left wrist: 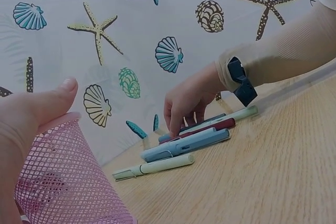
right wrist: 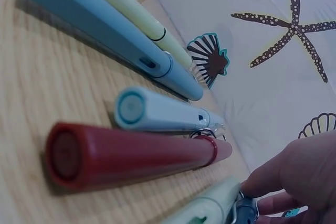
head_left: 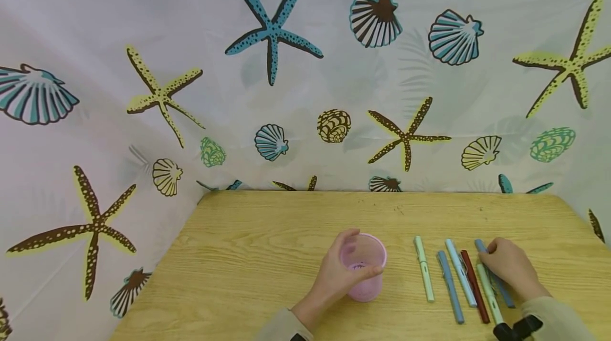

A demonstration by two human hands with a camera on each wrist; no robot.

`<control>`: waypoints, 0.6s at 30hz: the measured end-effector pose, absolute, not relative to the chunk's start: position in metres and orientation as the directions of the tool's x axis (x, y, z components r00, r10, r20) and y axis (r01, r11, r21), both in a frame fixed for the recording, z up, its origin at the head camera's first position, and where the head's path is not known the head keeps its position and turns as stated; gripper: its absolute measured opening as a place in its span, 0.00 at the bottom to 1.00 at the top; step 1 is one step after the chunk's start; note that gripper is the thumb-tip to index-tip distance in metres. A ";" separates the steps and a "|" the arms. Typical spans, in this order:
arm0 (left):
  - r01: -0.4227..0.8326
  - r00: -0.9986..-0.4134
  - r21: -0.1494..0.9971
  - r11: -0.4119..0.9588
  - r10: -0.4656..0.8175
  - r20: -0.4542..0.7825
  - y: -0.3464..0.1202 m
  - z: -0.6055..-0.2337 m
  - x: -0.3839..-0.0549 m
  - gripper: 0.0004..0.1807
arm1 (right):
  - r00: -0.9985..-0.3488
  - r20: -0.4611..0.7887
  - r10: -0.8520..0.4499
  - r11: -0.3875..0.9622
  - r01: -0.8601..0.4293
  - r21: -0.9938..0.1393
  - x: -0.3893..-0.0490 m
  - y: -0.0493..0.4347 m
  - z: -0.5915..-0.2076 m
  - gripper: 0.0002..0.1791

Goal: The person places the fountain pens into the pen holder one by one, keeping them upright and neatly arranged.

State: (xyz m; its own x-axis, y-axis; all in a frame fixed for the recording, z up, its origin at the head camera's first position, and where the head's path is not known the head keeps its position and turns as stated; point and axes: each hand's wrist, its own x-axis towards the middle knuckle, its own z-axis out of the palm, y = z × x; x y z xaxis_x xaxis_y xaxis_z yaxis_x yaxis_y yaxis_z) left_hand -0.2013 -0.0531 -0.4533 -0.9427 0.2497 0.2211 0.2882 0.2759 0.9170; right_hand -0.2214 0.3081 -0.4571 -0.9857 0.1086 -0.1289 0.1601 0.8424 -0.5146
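Observation:
My left hand (head_left: 336, 272) holds a pink mesh pen cup (head_left: 365, 290) upright on the table, thumb and fingers around its upper part. In the left wrist view the mesh wall (left wrist: 73, 177) shows below my thumb. At the right, my right hand (head_left: 513, 267) pinches the cap end of a dark blue pen (head_left: 503, 290), covering part of it. Right beside its fingers is a light green pen (head_left: 489, 290); its cap (right wrist: 223, 192) overlaps the dark blue pen in the right wrist view.
Left of the right hand lie a dark red pen (head_left: 474, 288), a light blue pen (head_left: 460, 272), a medium blue pen (head_left: 451, 288) and a pale green pen (head_left: 424, 269). The wooden table (head_left: 238, 245) meets a shell-and-starfish patterned cloth (head_left: 305, 97) behind and at the sides.

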 end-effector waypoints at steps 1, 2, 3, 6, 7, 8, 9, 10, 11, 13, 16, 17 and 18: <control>0.277 -0.946 0.922 0.272 0.246 0.211 -0.053 -0.453 -0.201 0.43 | -0.986 -0.128 0.109 0.841 0.160 -0.517 -0.221 0.308 -0.457 0.19; 0.267 -0.948 0.926 0.266 0.244 0.203 -0.053 -0.453 -0.200 0.43 | -0.986 -0.129 0.107 0.840 0.159 -0.519 -0.221 0.309 -0.457 0.19; 0.258 -0.951 0.930 0.262 0.240 0.196 -0.053 -0.453 -0.200 0.43 | -0.986 -0.129 0.107 0.839 0.158 -0.521 -0.221 0.309 -0.457 0.20; 0.232 -0.959 0.940 0.250 0.221 0.178 -0.052 -0.453 -0.199 0.43 | -0.986 -0.123 0.109 0.835 0.158 -0.527 -0.220 0.311 -0.456 0.21; 0.227 -0.961 0.942 0.245 0.215 0.176 -0.051 -0.454 -0.199 0.43 | -0.986 -0.121 0.112 0.834 0.159 -0.528 -0.220 0.311 -0.456 0.21; 0.224 -0.962 0.945 0.240 0.209 0.175 -0.051 -0.454 -0.199 0.43 | -0.986 -0.120 0.115 0.833 0.161 -0.530 -0.220 0.312 -0.455 0.21; 0.219 -0.964 0.947 0.234 0.203 0.173 -0.051 -0.455 -0.199 0.43 | -0.986 -0.118 0.119 0.830 0.164 -0.533 -0.220 0.312 -0.455 0.22; 0.217 -0.964 0.950 0.226 0.199 0.173 -0.050 -0.455 -0.199 0.42 | -0.986 -0.114 0.124 0.828 0.166 -0.536 -0.220 0.312 -0.455 0.22; 0.218 -0.964 0.951 0.217 0.198 0.176 -0.050 -0.455 -0.198 0.42 | -0.985 -0.111 0.129 0.825 0.169 -0.540 -0.219 0.312 -0.455 0.22; 0.222 -0.963 0.954 0.200 0.200 0.182 -0.049 -0.456 -0.199 0.41 | -0.985 -0.103 0.135 0.819 0.170 -0.548 -0.219 0.312 -0.454 0.22; 0.223 -0.962 0.957 0.184 0.203 0.185 -0.049 -0.457 -0.200 0.41 | -0.986 -0.090 0.142 0.808 0.168 -0.565 -0.217 0.311 -0.452 0.21; 0.223 -0.961 0.958 0.182 0.203 0.185 -0.049 -0.457 -0.200 0.41 | -0.986 -0.086 0.145 0.803 0.169 -0.572 -0.217 0.311 -0.451 0.21; 0.219 -0.962 0.959 0.181 0.203 0.182 -0.049 -0.458 -0.200 0.41 | -0.986 -0.078 0.147 0.799 0.165 -0.578 -0.217 0.311 -0.451 0.21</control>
State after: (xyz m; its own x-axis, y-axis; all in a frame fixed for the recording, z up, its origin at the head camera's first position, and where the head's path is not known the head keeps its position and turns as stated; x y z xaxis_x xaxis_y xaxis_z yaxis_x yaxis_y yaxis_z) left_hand -0.2005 -0.0486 -0.4576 -0.9622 0.2031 0.1817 0.2192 0.1808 0.9588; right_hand -0.2165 0.3108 -0.4508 -0.9860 0.1473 -0.0783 0.1652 0.7989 -0.5784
